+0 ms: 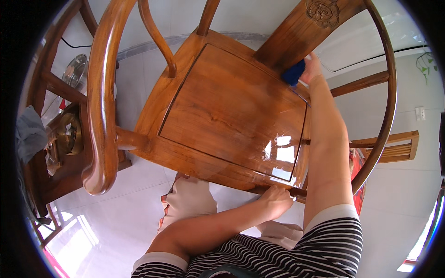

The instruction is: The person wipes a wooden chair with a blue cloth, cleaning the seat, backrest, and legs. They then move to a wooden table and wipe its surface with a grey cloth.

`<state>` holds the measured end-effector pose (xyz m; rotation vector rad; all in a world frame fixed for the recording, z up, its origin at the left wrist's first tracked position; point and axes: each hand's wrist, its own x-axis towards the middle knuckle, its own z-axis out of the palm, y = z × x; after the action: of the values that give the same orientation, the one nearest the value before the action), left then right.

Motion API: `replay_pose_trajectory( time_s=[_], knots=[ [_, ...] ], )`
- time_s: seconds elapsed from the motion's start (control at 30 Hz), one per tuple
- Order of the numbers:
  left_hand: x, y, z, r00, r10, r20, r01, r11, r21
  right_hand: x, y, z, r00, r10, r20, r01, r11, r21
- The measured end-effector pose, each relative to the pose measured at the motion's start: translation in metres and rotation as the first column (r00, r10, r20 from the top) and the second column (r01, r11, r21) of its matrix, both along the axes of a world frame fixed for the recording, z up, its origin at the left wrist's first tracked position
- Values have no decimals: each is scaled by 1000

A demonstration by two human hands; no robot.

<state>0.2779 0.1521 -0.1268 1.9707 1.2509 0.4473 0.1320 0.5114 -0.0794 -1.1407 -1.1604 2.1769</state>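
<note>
A polished wooden armchair [222, 114] with a curved armrest and a carved back splat [292, 38] fills the middle. My right hand [311, 69] reaches to the rear of the seat and presses a dark blue cloth [294, 73] against the foot of the splat; part of the hand is hidden by the splat. At the front edge of the seat, close to the right armrest post, my left hand [278, 201] rests with curled fingers. Whether it grips the edge cannot be told.
On the left stands a wooden piece of furniture [66, 187] with a grey cloth [30, 133], a brass-coloured bowl [69, 133] and a clear plastic container [74, 71]. A wooden slatted chair back [396, 147] is at the right. A wall runs behind the armchair.
</note>
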Motion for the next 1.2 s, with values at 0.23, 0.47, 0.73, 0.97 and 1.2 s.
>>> replay_pose_trajectory(
  time_s=[0.23, 0.47, 0.73, 0.97, 1.2],
  knots=[
    [13, 2, -7, 1000, -25, -15, 26, 998, 57, -15, 21, 140, 896, -80, -437, 273, 875, 400],
    [11, 9, -2, 993, -97, -60, 95, 995, -28, -14, 7, 72, 943, -5, -332, 115, 943, 313],
    [4, 7, 4, 998, -62, -5, 62, 998, 6, 4, 9, -24, 996, 88, -4, -88, 995, 40],
    [8, 4, -6, 999, -28, 29, 26, 997, 68, -40, 11, 72, 918, -46, -393, 187, 926, 328],
    [11, 3, -16, 992, 59, 114, -68, 995, 75, -43, 29, 24, 922, 99, -374, -5, 970, 244]
  ],
)
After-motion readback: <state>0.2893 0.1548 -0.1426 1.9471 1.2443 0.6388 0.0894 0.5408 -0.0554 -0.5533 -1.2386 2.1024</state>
